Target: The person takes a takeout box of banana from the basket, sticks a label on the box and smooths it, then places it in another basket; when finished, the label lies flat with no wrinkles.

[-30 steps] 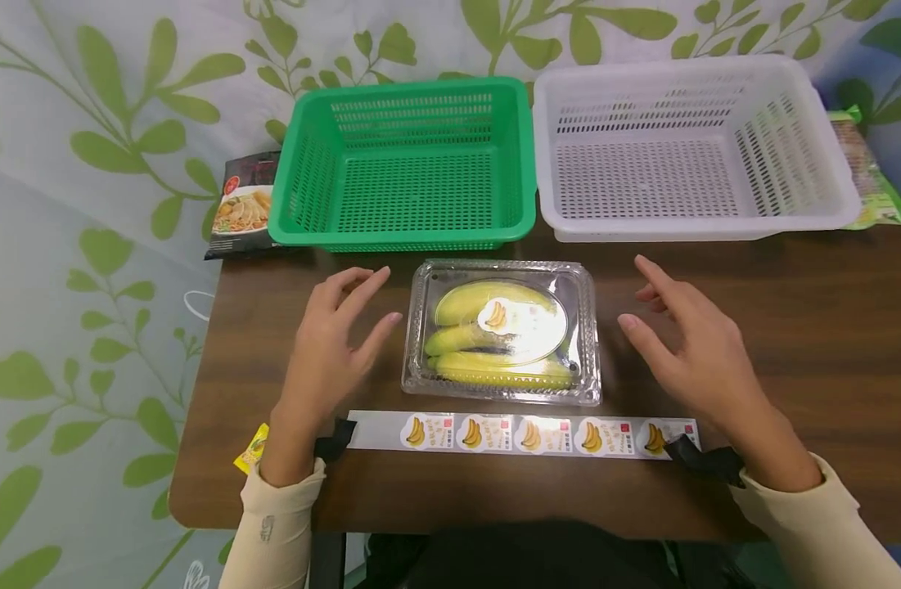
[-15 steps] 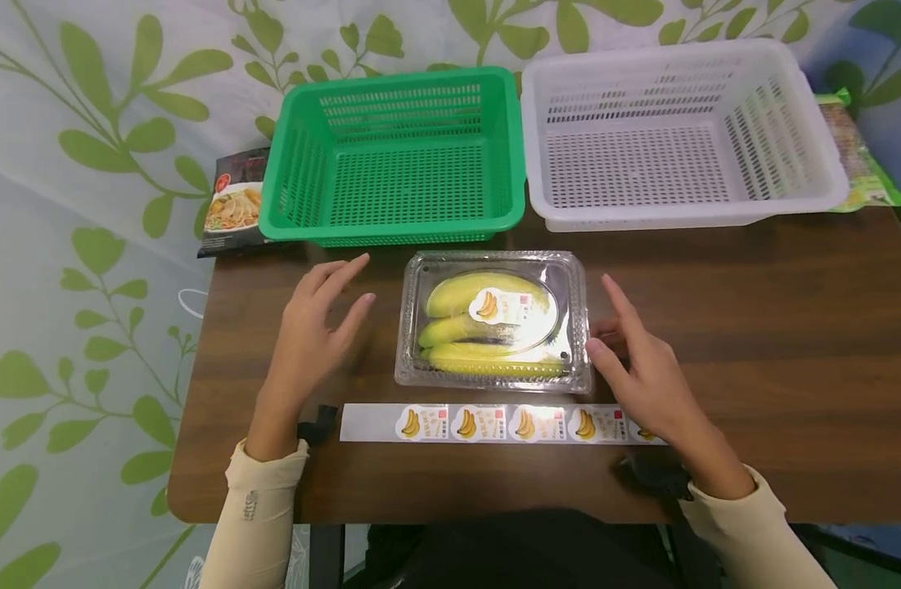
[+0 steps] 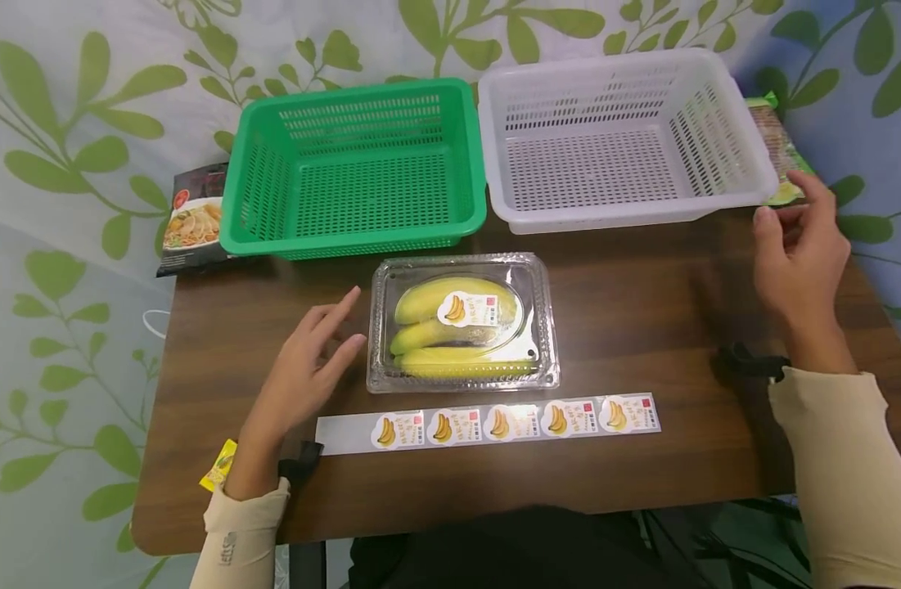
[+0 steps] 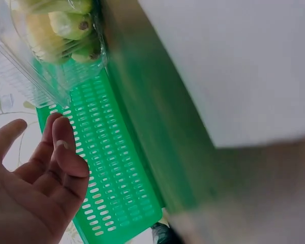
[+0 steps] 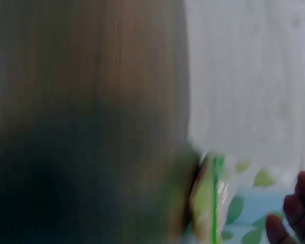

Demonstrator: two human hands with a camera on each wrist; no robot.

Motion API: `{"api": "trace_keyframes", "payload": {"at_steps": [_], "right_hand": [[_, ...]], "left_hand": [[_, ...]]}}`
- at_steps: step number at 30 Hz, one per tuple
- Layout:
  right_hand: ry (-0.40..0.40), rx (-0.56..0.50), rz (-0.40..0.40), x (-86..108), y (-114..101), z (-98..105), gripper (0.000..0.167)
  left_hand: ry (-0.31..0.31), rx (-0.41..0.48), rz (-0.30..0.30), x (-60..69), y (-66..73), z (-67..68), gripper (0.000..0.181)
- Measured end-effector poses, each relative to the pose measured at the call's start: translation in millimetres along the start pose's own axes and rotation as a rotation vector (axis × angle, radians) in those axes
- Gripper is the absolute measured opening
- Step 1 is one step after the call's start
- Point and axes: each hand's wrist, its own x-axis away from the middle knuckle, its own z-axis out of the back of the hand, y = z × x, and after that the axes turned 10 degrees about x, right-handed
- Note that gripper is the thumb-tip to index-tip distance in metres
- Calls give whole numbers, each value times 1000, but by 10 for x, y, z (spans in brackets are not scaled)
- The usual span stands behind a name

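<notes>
A clear plastic clamshell box (image 3: 542,327) of yellow bananas (image 3: 450,335) stands mid-table, with a banana label (image 3: 468,309) on its lid. Just left of the box is my left hand (image 3: 303,364), fingers loosely bent and holding nothing; the left wrist view shows this hand (image 4: 46,178) apart from the box (image 4: 56,76). My right hand (image 3: 804,254) is at the far right, near the green-edged packet (image 3: 777,151) beside the white basket. Its fingers are loosely bent, with nothing visible in them. The right wrist view is blurred; fingertips (image 5: 277,229) appear at its lower right.
A green basket (image 3: 354,245) and a white basket (image 3: 605,214) stand along the back. A dark noodle packet (image 3: 192,221) leans at the left. In front of the box lies a strip of banana stickers (image 3: 487,425). A small yellow packet (image 3: 220,465) is by the left wrist.
My right hand first came in close to the box's right side, then swung away to the far right near the packet. The left hand has stayed beside the box. The head view has shifted right.
</notes>
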Motion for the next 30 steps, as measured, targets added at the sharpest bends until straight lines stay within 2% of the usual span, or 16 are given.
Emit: {"api": "trace_keyframes", "payload": {"at_steps": [2,4,6,10,12,15,18,19,22,24,26,30], "right_hand": [[10,-1,7,-121,113,-18,47],[-34,-64,-35,-210,175,-37,44],[-117,-244,-118,-266,194,-56,41],[-242,-715,-295,-318,185,-99,41],[-252,-900,-368,-334,180,-122,41],[-224,-1058,-468,-365,182,-145,38],[-150,-1108,-537,-388,200,-184,33],[-128,-1101,-549,-393,205,-196,33],[-52,-1084,-532,-404,206,-239,31],[-17,-1100,-507,-409,210,-266,31],[1,-1140,-487,-410,215,-295,30],[9,-1226,-496,-393,252,-368,27]], "left_hand": [[-26,24,-1,24,-6,6,63],[-50,56,-1,35,-17,6,64],[-83,120,5,39,-33,6,66],[-137,269,46,34,-81,2,71],[-156,336,64,17,-99,-3,72],[-187,381,79,-25,-111,-20,73],[-213,395,68,-68,-121,-49,73],[-220,393,69,-84,-73,-50,74],[-221,398,50,-116,-79,-102,78],[-215,410,60,-130,-70,-128,82],[-215,446,76,-135,-101,-166,85],[-227,518,114,-143,-65,-197,89]]}}
